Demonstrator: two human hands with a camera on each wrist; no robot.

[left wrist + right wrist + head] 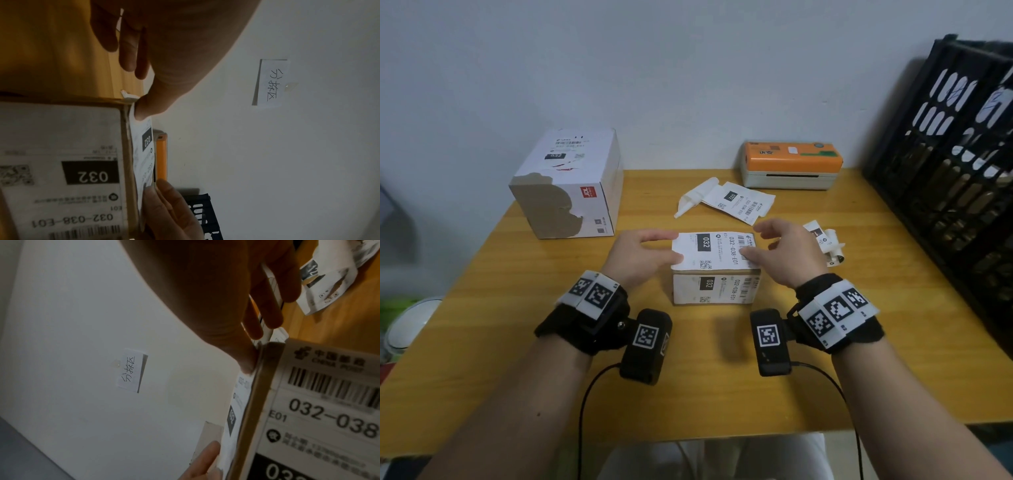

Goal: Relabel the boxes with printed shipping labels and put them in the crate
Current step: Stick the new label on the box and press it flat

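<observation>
A small brown cardboard box (715, 289) stands on the yellow table (517, 342), with an older 032 label on the face toward me. A fresh white shipping label (714, 250) lies on its top. My left hand (650, 248) presses its thumb on the label's left edge, where a corner curls up. My right hand (777, 245) presses its thumb on the right edge. The other fingers of both hands hang relaxed past the box. In the left wrist view the label (144, 154) shows edge-on; the right wrist view shows it (236, 410) the same way. The black crate (945, 171) stands at the right.
A larger white box (571, 185) with a torn face stands at the back left. An orange-topped label printer (791, 164) sits against the wall. Loose labels and backing paper (736, 202) lie behind the small box, and crumpled ones (825, 243) lie right of it.
</observation>
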